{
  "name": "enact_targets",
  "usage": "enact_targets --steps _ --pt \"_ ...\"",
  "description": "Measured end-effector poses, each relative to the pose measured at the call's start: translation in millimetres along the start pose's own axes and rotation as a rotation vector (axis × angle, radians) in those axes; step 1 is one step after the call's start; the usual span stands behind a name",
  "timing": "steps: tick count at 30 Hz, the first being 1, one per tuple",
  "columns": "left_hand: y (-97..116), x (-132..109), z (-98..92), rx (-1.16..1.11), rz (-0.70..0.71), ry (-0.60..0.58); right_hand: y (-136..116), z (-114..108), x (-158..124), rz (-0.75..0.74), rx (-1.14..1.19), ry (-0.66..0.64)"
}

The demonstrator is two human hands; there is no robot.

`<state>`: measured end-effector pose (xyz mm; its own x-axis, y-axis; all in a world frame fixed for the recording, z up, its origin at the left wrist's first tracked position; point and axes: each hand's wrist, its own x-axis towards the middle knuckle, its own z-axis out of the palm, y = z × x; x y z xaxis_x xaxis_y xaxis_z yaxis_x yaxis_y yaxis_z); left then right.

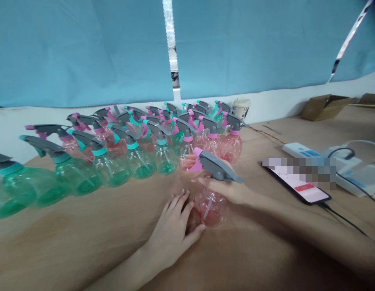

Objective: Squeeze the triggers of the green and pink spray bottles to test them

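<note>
A pink spray bottle [212, 210] with a grey and pink trigger head [214, 165] stands upright on the brown table, in front of the others. My right hand [222, 188] is wrapped round its neck, just below the head. My left hand [178, 228] rests with fingers apart at the left side of the bottle's base, thumb near its bottom front. Behind them stand several more spray bottles in rows, green ones [111, 169] towards the left and pink ones [231, 146] towards the right.
On the right of the table [114, 250] lie a lit phone [296, 182] with a cable and white power strips [308, 153]. Farther back are a paper cup [241, 108] and an open cardboard box [323, 108]. Blue sheeting hangs behind.
</note>
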<state>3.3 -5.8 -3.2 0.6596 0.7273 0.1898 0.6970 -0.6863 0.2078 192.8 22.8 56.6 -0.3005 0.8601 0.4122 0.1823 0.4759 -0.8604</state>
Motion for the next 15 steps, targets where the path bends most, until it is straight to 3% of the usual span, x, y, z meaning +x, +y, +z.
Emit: enact_targets --steps 4,10,15 --pt "0 0 -0.6 0.008 -0.006 -0.012 -3 1 1 0.006 0.007 -0.002" --pt "0 0 0.2 -0.001 -0.009 -0.004 16 -1 -1 0.057 -0.099 0.006" --pt "-1 1 0.9 0.009 -0.003 -0.004 17 -2 -2 0.056 -0.067 -0.088"
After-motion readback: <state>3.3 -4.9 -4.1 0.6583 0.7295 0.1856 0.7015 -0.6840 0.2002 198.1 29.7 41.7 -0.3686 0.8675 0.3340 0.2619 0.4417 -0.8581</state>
